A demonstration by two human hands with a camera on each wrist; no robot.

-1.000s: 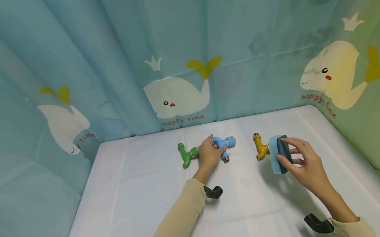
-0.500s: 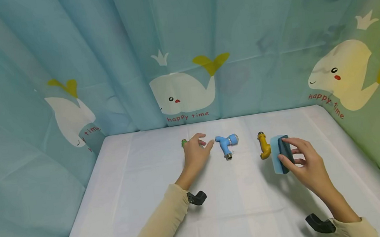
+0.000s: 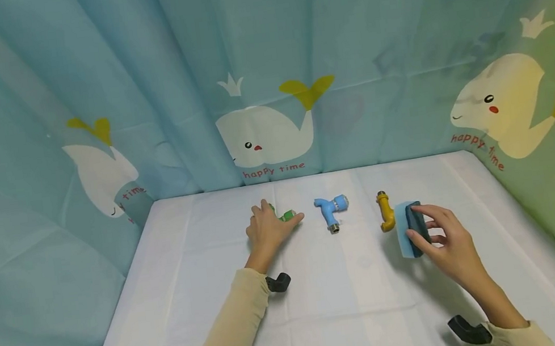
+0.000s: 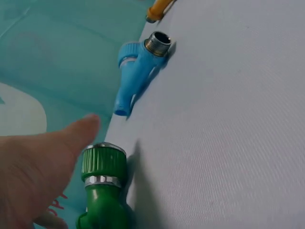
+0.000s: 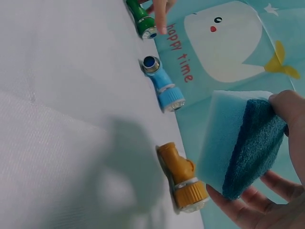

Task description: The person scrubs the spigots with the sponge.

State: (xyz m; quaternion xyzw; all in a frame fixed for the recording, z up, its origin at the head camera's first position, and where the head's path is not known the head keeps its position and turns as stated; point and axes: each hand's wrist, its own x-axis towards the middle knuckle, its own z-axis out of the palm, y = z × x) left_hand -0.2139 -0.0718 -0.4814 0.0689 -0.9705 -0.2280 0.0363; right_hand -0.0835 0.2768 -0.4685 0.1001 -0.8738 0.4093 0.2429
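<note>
Pale blue foam, backed by a rough darker layer, makes up the sponge (image 5: 240, 143), which hangs above the counter (image 3: 342, 285) toward its right edge, its shadow falling on the cloth. The right hand (image 3: 452, 244) grips it by opposite edges, the thumb at one end and the fingers at the other. That hold was probably chosen because it leaves the broad pale face uncovered, turned toward the yellow tap (image 3: 386, 212). In the head view the sponge hides that tap's knob; whether they touch cannot be told.

The left hand (image 3: 266, 230) is over the green tap (image 4: 102, 191), nearer the far left corner. Its thumb stretches out straight past the knob and its fingers are spread rather than clenched; whether any of them touch the tap is hidden.

The blue tap (image 3: 329, 208) lies on its side between the other two, apart from both hands. All three taps sit in a loose row near the far edge, spaced apart, perhaps so that each can be reached separately. No container shows; the nearest to one is the blue tap's threaded mouth, hollow and dark inside.

Beyond the far edge hangs a blue-green curtain (image 3: 365, 129) printed with white whales (image 3: 273, 139).
</note>
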